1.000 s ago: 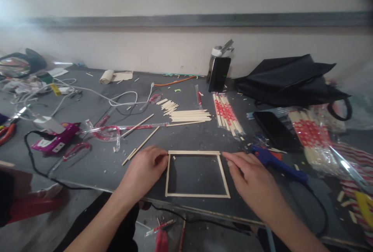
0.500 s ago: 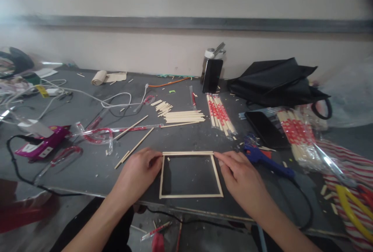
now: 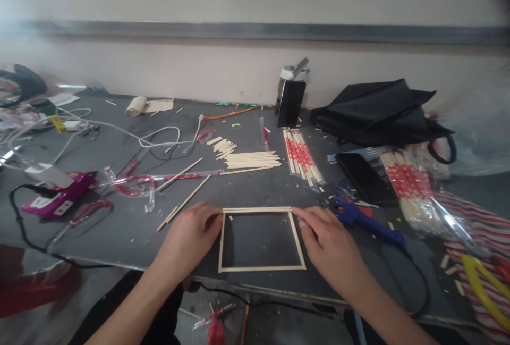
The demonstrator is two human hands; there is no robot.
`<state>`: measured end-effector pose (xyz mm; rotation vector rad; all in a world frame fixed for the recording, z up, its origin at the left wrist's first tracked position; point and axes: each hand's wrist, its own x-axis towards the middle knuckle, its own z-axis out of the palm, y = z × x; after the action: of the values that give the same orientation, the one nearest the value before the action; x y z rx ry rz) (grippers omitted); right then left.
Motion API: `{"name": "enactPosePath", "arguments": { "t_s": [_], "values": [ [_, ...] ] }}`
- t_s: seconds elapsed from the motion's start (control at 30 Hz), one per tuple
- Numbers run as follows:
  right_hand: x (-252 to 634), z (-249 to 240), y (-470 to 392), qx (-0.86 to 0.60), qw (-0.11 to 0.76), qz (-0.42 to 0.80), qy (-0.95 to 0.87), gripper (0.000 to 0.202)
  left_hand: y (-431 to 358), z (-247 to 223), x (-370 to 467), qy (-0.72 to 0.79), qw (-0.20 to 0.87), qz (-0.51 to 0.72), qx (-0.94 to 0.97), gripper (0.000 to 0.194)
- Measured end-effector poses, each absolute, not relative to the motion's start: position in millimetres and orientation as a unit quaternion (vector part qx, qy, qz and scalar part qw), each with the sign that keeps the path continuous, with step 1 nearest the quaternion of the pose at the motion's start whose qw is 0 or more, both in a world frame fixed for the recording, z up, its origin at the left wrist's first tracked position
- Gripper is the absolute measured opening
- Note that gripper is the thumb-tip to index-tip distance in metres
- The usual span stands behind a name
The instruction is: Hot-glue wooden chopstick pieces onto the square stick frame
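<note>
A four-sided frame of pale wooden sticks point(image 3: 263, 268) lies flat on the grey table near its front edge. Along its far side two sticks point(image 3: 257, 210) run side by side. My left hand point(image 3: 194, 233) is closed at the left end of that far side, thumb and fingers pinching the corner. At the opposite end, my right hand point(image 3: 323, 233) pinches the right corner with its fingertips. Both fingertip contacts partly cover the stick ends. Just right of my right hand rests a blue glue gun point(image 3: 368, 224).
Loose sticks point(image 3: 253, 160) and shorter pieces point(image 3: 223, 146) lie beyond the frame. Wrapped chopsticks point(image 3: 300, 156), a dark phone point(image 3: 364, 177) and a black bag point(image 3: 378, 114) are to the right. A purple power strip point(image 3: 59, 196) and white cables point(image 3: 149, 140) occupy the left.
</note>
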<state>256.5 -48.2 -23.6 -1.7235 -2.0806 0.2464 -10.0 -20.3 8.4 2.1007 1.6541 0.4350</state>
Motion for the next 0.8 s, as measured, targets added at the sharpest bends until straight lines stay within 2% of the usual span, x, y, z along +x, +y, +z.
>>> {"name": "enactPosePath", "arguments": {
  "t_s": [0.6,0.8],
  "values": [
    [264,-25,-31,-0.597,0.305,0.100,-0.735,0.028,-15,1,-15,0.590,0.207,0.208,0.752,0.025],
    [262,-25,-28,-0.593,0.289,0.111,-0.743,0.027,-12,0,-15,0.577,0.218,0.210,0.758,0.024]
  ]
}}
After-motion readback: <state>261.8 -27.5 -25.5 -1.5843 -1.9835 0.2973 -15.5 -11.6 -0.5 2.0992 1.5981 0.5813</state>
